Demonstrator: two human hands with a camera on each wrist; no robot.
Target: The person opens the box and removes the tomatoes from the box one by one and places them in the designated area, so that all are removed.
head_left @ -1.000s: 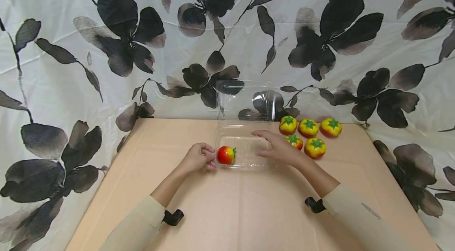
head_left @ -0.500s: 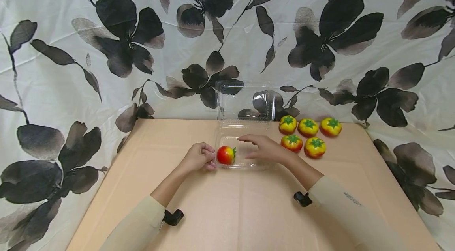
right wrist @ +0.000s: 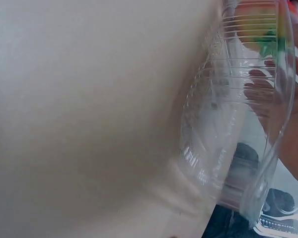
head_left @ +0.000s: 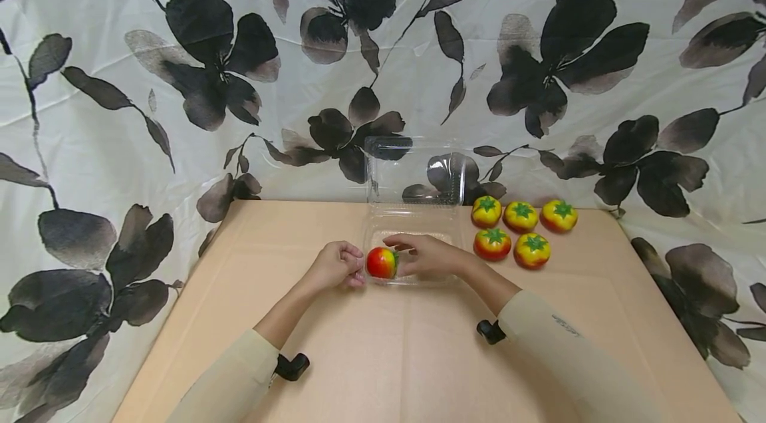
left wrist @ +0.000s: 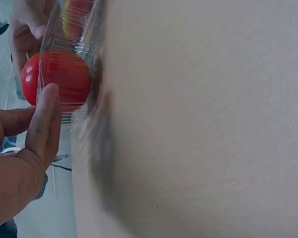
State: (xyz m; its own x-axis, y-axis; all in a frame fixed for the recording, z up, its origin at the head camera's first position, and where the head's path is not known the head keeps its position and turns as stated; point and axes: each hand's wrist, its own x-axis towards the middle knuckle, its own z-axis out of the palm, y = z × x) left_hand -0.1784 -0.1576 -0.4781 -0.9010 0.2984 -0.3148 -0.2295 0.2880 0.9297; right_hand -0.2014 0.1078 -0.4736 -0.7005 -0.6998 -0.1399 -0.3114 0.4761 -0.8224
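My left hand (head_left: 335,267) pinches the left rim of a clear plastic clamshell container (head_left: 419,218) between thumb and fingers. Inside, at the near left corner, lies a red and yellow tomato (head_left: 382,263) with a green calyx, its red side plain in the left wrist view (left wrist: 69,79). My right hand (head_left: 426,255) hangs over the container, fingers spread and loosely bent beside the calyx end. Through the clear wall in the right wrist view, those fingers (right wrist: 260,91) show next to the calyx; whether they touch the tomato I cannot tell.
Several more tomatoes (head_left: 519,215) stand in two rows on the table (head_left: 395,350), right of the container. The container's lid (head_left: 413,170) stands raised at the back, near a white floral cloth (head_left: 455,77) behind the table.
My right hand has moved left across the container, from its right side to beside the tomato. My left hand and the tomatoes have stayed put.
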